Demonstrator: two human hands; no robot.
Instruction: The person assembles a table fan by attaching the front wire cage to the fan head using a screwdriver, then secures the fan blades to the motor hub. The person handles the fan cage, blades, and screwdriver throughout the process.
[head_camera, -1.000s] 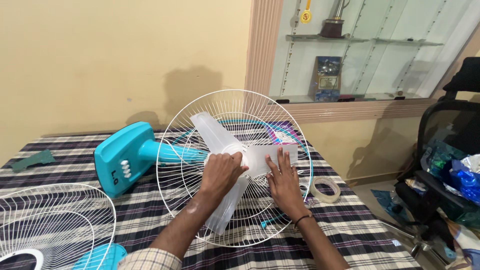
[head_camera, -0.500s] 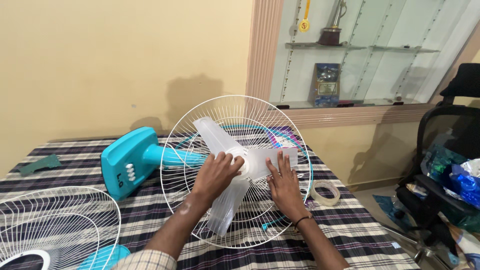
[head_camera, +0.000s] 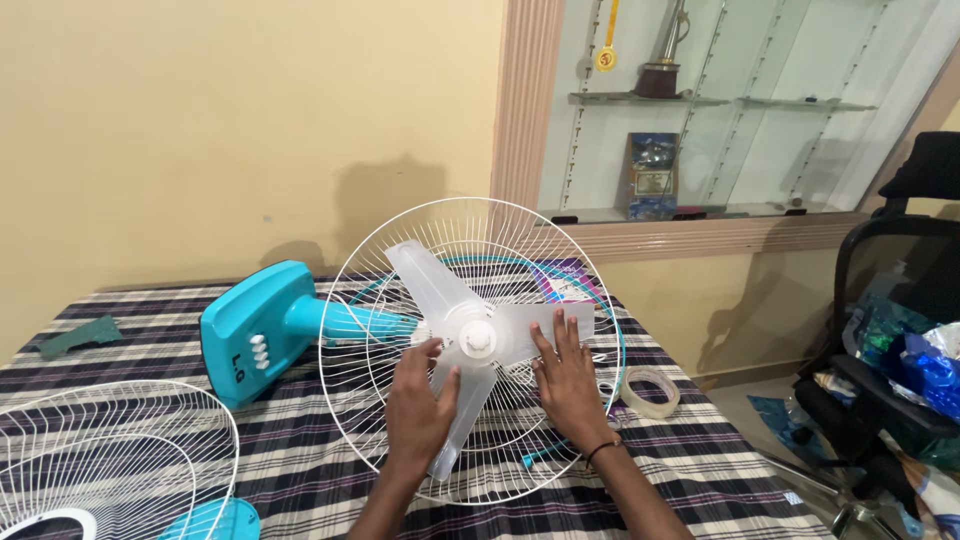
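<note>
Surface (head_camera: 700, 455) is covered w/ a black-and-white plaid cloth, pushed up against a plain yellow wall. Far right there's a glass display cabinet (head_camera: 700, 120) w/ shelves, a trophy and a medal up top. Black office chair (head_camera: 900, 270) at the right edge w/ shiny blue bags piled on it.

Middle of the surface: a table fan lying down, teal plastic base (head_camera: 250, 325) to the left, smooth and boxy w/ a row of white buttons. Its round white wire guard (head_camera: 400, 240) faces the person, thin spokes fanning out from the center. In front of it sits the clear frosted blade (head_camera: 425, 275), three wide paddles around a white hub (head_camera: 478, 340).

Left hand (head_camera: 418, 405) lies flat on the near blade paddle, fingers pressed together, not pinching anything. Right hand (head_camera: 565, 380) lies flat on the right paddle, fingers slightly spread; dark band on that wrist.

Second wire guard (head_camera: 110, 450) lies at the near left, same white wire. Roll of clear tape (head_camera: 650, 388) right of the fan, a dark green flat piece (head_camera: 80, 335) far left.
</note>
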